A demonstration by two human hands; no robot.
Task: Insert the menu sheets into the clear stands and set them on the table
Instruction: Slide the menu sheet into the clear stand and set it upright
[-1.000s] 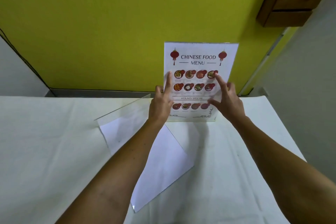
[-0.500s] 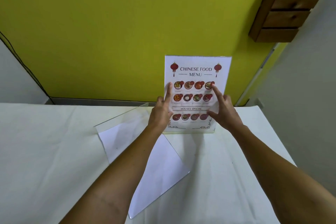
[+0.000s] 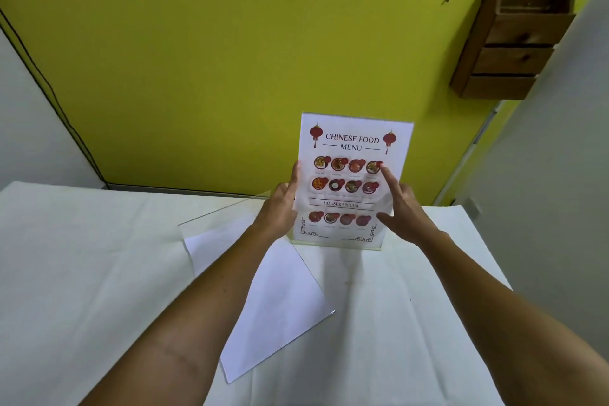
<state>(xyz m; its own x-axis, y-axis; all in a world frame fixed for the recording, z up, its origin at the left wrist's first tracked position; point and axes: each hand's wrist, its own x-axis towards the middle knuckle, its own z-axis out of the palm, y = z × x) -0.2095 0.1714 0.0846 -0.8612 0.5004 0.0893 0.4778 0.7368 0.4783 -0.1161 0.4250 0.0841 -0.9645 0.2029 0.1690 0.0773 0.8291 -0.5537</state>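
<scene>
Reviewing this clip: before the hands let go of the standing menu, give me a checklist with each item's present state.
1. Menu sheet inside upright clear stand: ok.
2. Stand base resting flat on table: cannot tell.
3. Print faces the camera, right way up: ok.
4. Left hand at the sheet's left edge, right hand at its front: ok.
5. Second stand with blank sheet lies flat, not set up: not ok.

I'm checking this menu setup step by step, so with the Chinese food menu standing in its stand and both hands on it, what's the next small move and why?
Probably let go of the upright stand: its base rests on the white tablecloth and the sheet looks fully seated. The left hand and right hand only touch it with open fingers. Then reach for the second clear stand and the blank-side sheet lying to the left.
</scene>
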